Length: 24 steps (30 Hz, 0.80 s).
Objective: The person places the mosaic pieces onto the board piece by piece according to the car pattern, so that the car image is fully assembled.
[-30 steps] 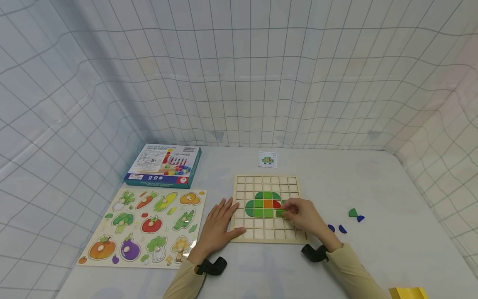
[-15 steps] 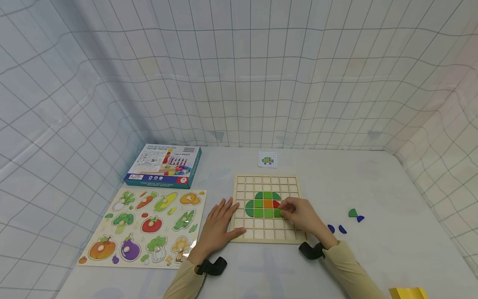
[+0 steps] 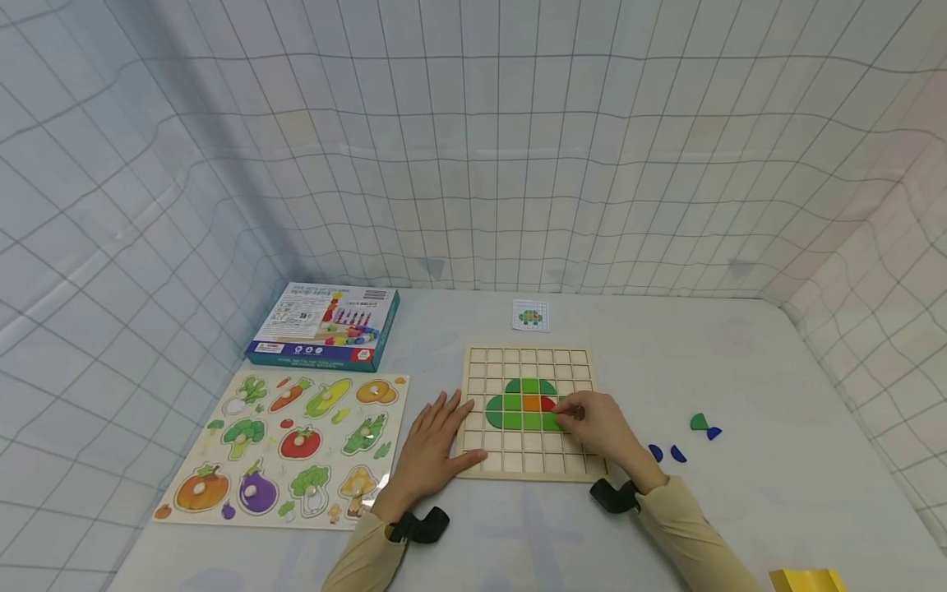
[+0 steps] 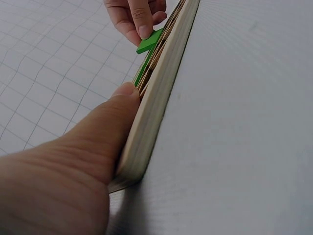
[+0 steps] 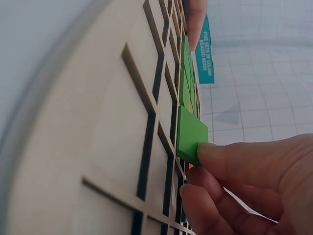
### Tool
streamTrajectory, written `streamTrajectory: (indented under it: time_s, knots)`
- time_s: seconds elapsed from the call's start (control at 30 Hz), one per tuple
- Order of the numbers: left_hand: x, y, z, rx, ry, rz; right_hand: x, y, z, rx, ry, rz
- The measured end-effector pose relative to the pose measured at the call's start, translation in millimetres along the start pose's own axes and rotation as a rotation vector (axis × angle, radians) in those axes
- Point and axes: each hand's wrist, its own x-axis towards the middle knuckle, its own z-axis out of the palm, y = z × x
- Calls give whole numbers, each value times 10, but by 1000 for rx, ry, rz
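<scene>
Right hand (image 3: pixel 601 423) pinched a green square tile (image 5: pixel 190 134) between thumb and fingertips, the tile tilted, one edge at a cell of the wooden grid board (image 3: pixel 493 465), the other edge lifted. The tile sat just right of the green, orange and red pieces (image 3: pixel 521 404) already seated. Left hand (image 3: pixel 432 448) lay spread and flat, palm on the surface, thumb pressed against the board's left edge (image 4: pixel 146 142).

Judgement: the tile was not yet seated. To seat it well, the raised edge would want lowering square to the cell walls, with light fingertip pressure only once the corners line up. The left hand's bracing would matter, since a sideways push could slide the board.
</scene>
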Motion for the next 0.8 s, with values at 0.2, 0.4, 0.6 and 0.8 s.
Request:
streamTrajectory:
  time_s: [0.2,0.4,0.6,0.8]
  knots:
    - [0,-16,8,-3,3,3,21,1,37,-28,9,-1]
    - [7,-22,15,-4,9,8,27,-17,31,-45,9,-1]
    - [10,-9,4,-7,-8,-4,26,-13,19,-54,-4,9]
    - [8,-7,2,-6,-14,-11,-5,15,20,-58,-32,2]
